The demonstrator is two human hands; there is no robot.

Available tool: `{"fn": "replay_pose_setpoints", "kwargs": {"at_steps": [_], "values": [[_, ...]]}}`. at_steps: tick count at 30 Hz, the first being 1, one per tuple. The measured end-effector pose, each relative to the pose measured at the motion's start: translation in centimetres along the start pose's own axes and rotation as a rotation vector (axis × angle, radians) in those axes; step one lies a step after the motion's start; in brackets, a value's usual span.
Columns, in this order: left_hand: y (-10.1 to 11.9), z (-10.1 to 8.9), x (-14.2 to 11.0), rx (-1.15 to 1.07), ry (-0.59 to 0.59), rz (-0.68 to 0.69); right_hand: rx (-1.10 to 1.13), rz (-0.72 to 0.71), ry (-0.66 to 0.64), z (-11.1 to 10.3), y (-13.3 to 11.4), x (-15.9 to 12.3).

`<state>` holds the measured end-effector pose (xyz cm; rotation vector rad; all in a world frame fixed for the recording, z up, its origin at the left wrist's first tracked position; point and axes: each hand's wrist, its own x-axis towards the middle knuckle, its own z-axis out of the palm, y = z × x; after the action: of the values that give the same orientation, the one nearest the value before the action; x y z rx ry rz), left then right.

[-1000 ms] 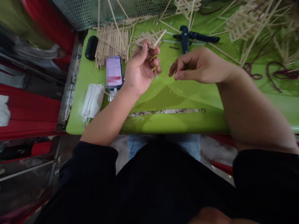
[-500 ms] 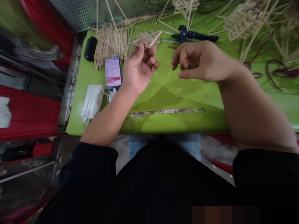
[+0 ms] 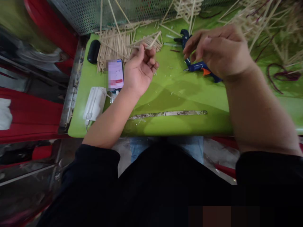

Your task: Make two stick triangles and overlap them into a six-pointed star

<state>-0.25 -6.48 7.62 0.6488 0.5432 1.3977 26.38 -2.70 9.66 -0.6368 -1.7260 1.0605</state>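
My left hand (image 3: 141, 71) is closed, palm up, pinching a small frame of joined thin wooden sticks (image 3: 155, 40) between thumb and fingers. One stick in it slants up to the right. My right hand (image 3: 217, 50), smeared by motion, hovers with loosely bent fingers and holds nothing that I can see. Below its fingers lies a blue glue gun (image 3: 198, 66) with an orange trigger, nozzle to the left; my hand hides part of it. Behind the fingers, another dark blue tool (image 3: 185, 36) is partly covered.
Loose sticks (image 3: 113, 47) are piled at the back left, by a black case (image 3: 93, 51), a phone (image 3: 115, 74) and a white power bank (image 3: 95, 102). A flat strip (image 3: 175, 113) lies near the table's (image 3: 165, 126) front edge. Stick structures (image 3: 246, 19) and dark red cord (image 3: 285, 75) occupy the right.
My right hand has moved up and to the right, uncovering the blue glue gun with the orange trigger. My left hand stays nearly still with the stick frame.
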Motion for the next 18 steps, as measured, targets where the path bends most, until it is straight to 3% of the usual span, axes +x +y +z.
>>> {"fn": "replay_pose_setpoints", "kwargs": {"at_steps": [5, 9, 12, 18], "values": [[-0.2, -0.5, 0.3, 0.112, 0.044, 0.019, -0.138, -0.006, 0.214, -0.3, 1.1, 0.5], [-0.3, -1.1, 0.3, 0.173, -0.058, 0.018, -0.142, -0.028, 0.288, -0.7, 1.1, 0.5], [-0.4, -1.1, -0.1, 0.216, -0.11, -0.014, -0.182, 0.022, 0.251, -0.4, 0.7, 0.2], [-1.1, -1.3, -0.4, 0.28, -0.094, -0.03, -0.157, 0.158, 0.011, 0.9, 0.7, -0.8]]}}
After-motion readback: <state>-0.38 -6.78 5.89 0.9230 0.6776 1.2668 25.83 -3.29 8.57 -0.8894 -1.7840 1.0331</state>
